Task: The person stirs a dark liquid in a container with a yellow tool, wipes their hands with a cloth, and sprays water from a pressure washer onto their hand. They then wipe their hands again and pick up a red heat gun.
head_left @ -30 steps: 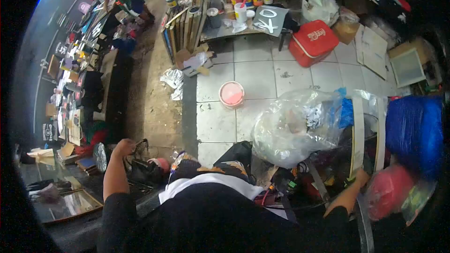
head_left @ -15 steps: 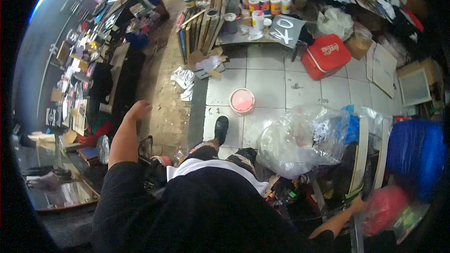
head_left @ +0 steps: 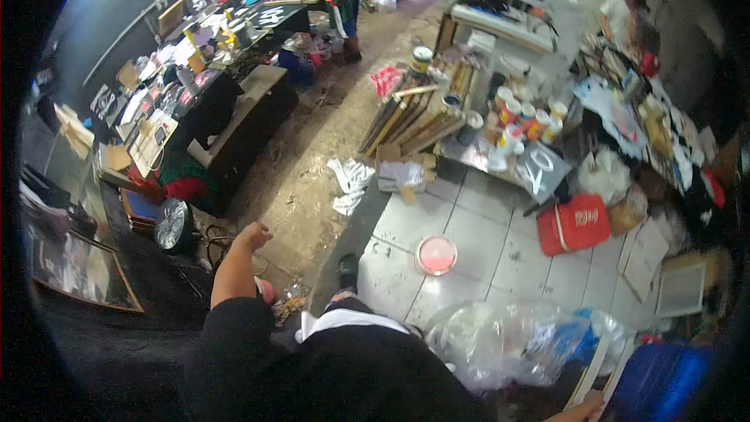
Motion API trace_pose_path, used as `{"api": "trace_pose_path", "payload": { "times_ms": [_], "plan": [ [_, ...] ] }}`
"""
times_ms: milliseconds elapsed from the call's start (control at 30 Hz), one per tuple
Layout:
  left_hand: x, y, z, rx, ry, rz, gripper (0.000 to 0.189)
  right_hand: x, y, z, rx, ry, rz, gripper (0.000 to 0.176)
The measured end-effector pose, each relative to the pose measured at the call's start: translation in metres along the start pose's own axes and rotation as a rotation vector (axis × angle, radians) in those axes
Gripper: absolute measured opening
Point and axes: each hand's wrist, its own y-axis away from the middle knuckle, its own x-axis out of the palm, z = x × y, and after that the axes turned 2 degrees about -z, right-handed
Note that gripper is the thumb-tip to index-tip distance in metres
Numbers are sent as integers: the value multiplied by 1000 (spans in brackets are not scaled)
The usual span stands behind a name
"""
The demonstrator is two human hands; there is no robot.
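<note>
My left hand (head_left: 254, 236) hangs out over the worn brown floor strip, fingers loosely bent and nothing visible in them. It touches nothing. At the bottom right edge, my right hand (head_left: 590, 404) is beside the ends of pale wooden rails (head_left: 595, 366); its fingers are too small and dark to show whether they grip one. A big clear plastic bag (head_left: 488, 344) with white and blue contents lies left of the rails. To their right stands a dark blue rounded object (head_left: 660, 379). A bucket with pink contents (head_left: 437, 255) sits on the white tiles ahead.
Ahead, a low table holds paint tubs (head_left: 535, 121), leaning wooden frames (head_left: 418, 117) and a dark lettered board (head_left: 539, 172). A red cooler box (head_left: 574, 224) stands on the tiles. White cloth (head_left: 351, 186) lies on the floor. Two people (head_left: 341, 0) are farther off; a cluttered bench (head_left: 195, 98) runs left.
My view has turned and tilted up, so more of the far room shows and the bucket sits lower. My right hand now appears at the bottom edge; the red blurred bundle beside it is out of view.
</note>
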Motion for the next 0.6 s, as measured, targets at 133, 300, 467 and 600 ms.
{"api": "trace_pose_path", "payload": {
  "times_ms": [133, 300, 467, 600],
  "plan": [
    [14, -47, 91, -57, -27, 43, 40, 45, -9, 108, -1, 178, 34, 30],
    [-8, -79, 183, -156, 131, 167, 42, 126, -51, 274, -209, 346, 277, 28],
    [-70, -117, 236, -425, 34, 182, 44, 189, -108, 459, 118, 82, 291, 33],
    [-102, -163, 254, -275, 120, 154, 42, 189, -124, 564, -196, 57, 437, 43]
  ]
}}
